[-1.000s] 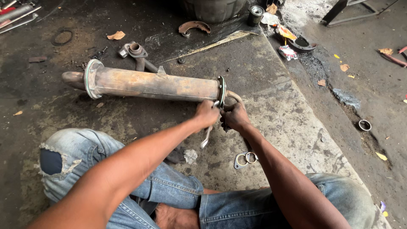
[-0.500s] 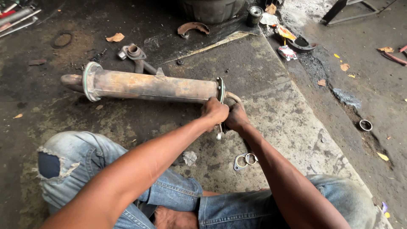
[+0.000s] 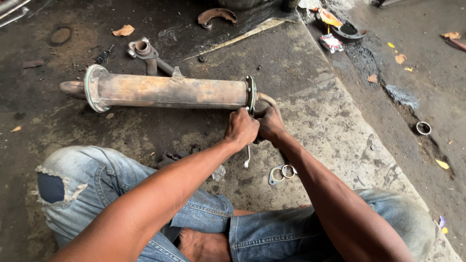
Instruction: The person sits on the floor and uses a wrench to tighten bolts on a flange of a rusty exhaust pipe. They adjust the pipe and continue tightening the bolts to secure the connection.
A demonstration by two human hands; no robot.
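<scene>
A long rusty metal cylinder lies on the dirty concrete floor, with a flange at each end. Both my hands are at its right flange. My left hand is closed around a thin metal wrench whose lower end sticks out below my fist. My right hand grips right beside it, next to the curved pipe leaving the flange; what it holds is hidden by the fingers.
A flat metal gasket with two rings lies just below my hands. A rusty pipe fitting sits behind the cylinder. A curved rusty part, scattered litter and a small ring lie farther off. My jeans-clad legs are folded near me.
My hands have shifted slightly at the flange, and the wrench handle has swung a little. The cylinder has stayed in place.
</scene>
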